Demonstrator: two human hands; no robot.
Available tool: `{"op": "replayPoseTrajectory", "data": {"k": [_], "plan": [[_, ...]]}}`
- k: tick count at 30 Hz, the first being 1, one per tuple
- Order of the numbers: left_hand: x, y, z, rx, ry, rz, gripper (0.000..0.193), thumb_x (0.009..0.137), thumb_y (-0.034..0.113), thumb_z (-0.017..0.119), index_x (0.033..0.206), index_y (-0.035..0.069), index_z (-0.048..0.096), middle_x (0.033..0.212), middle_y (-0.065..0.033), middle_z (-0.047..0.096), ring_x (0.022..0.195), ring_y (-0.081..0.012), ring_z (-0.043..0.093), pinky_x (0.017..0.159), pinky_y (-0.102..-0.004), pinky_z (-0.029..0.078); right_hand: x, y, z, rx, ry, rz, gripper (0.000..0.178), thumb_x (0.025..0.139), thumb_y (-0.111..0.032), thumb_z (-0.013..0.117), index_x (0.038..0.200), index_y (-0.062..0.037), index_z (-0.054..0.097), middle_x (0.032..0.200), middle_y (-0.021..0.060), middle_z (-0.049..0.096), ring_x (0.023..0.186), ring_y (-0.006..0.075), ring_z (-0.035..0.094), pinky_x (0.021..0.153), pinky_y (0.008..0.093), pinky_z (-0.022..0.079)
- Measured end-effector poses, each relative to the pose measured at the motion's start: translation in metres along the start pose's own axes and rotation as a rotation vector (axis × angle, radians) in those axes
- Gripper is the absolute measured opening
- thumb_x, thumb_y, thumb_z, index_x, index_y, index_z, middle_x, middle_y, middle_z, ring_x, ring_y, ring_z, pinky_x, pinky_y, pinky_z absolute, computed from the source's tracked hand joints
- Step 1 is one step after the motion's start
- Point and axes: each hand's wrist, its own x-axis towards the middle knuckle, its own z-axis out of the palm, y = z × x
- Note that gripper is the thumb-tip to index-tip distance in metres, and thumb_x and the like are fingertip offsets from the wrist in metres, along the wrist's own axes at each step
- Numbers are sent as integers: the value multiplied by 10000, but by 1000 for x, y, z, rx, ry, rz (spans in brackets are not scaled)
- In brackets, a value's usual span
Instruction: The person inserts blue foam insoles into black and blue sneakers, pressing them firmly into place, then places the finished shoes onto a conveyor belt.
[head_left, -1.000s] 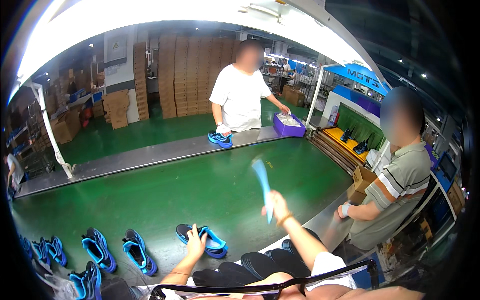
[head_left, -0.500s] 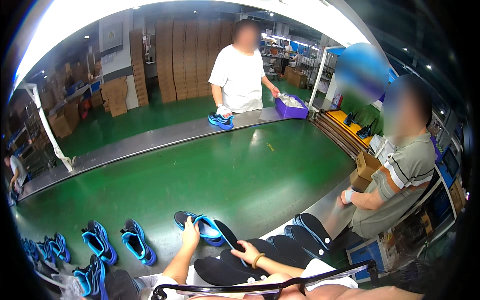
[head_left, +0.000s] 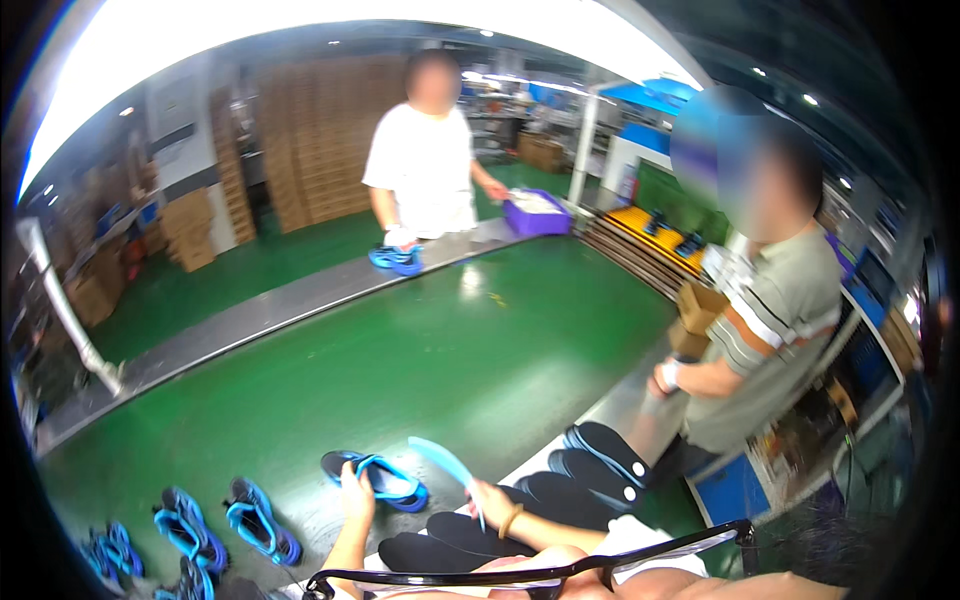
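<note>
My left hand point(head_left: 354, 493) is closed on the side of a blue and black sneaker point(head_left: 404, 495), which rests on the green table. The shoe's opening shows a pale inside. In my right hand point(head_left: 491, 503) is an insole point(head_left: 438, 457), pinched at one end, its light blue side showing. It is tilted up just right of the sneaker, apart from it. Under and beside my right forearm lie several black insoles point(head_left: 455, 537) in overlapping stacks, and more insoles point(head_left: 607, 447) lie farther right.
Several blue sneakers point(head_left: 262, 522) stand along the left of the green table point(head_left: 330, 385). Across it, a person in white point(head_left: 425, 165) touches blue shoes point(head_left: 398, 259) beside a purple bin point(head_left: 538, 217). Another person point(head_left: 770, 310) stands at the right, near cardboard boxes point(head_left: 693, 318).
The insole in my right hand has turned from its black face to its light blue side. The whole view has shifted, with the scene sliding left. My left hand stays on the sneaker.
</note>
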Motion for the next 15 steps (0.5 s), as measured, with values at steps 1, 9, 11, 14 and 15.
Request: {"op": "replayPoseTrajectory", "data": {"k": [1,9,11,14,15], "plan": [[-1,-15,1,1,22,-7,390,802,225,445,1121,22,349,1004,-225,477,894,-363,484,739,-377,398,16,-20,-17,89,-53,-95,357,837,-357,377,896,-21,480,603,57,491,479,119,484,432,229,411],[0,5,15,13,20,-67,398,803,230,444,1135,32,347,1014,-213,484,868,-363,500,727,-382,403,84,-203,-188,22,576,-323,356,784,-305,500,1004,-25,487,618,45,490,404,129,470,374,254,415],[-1,20,-5,31,-16,-131,391,804,236,439,1126,31,354,1012,-208,485,876,-363,496,730,-384,401,87,-232,-143,-42,311,-307,340,791,-277,494,1022,-27,495,683,50,504,421,119,478,396,229,427],[1,18,-18,86,-26,-197,378,800,273,415,1109,61,364,1029,-197,471,926,-367,467,766,-398,387,86,-247,-55,-212,-155,-366,343,799,-275,481,1039,-29,498,663,43,511,469,110,506,425,220,441],[-2,9,-11,51,39,-64,380,797,270,420,1119,78,356,1038,-204,464,913,-376,471,766,-406,389,75,-254,-23,-253,-282,-318,348,801,-279,476,1045,-33,498,656,42,515,479,108,511,430,219,442]]}}
